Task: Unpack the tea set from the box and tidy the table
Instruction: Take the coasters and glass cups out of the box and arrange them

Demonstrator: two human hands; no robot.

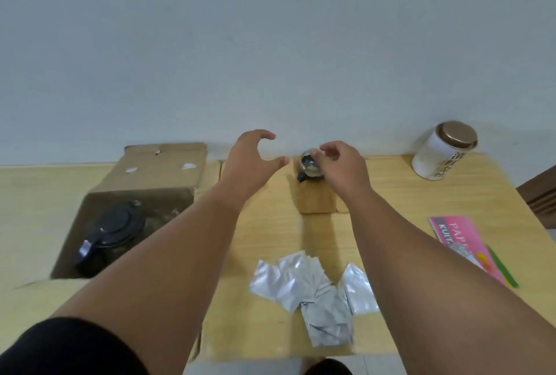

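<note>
At frame centre, right hand (341, 168) pinching small glass teapot (310, 167) above small carton (317, 198); left hand (251, 161) spread, empty. At left, open box (156, 177) holding dark-lidded pot (111, 230).

I see a pale table (391, 182) with a smooth, matt wood-grain top. The open brown box (156, 176) is dull, rough cardboard, and inside it lies a dark lidded pot (111, 230) with a glossy plastic look. The small round item (310, 164) under my right hand (343, 167) shines like polished metal. The silver sachets (316, 287) are crinkled, reflective foil. The white canister (442, 150) is glossy with a coppery satin lid, and the pink leaflet (469, 245) is glossy paper.
</note>
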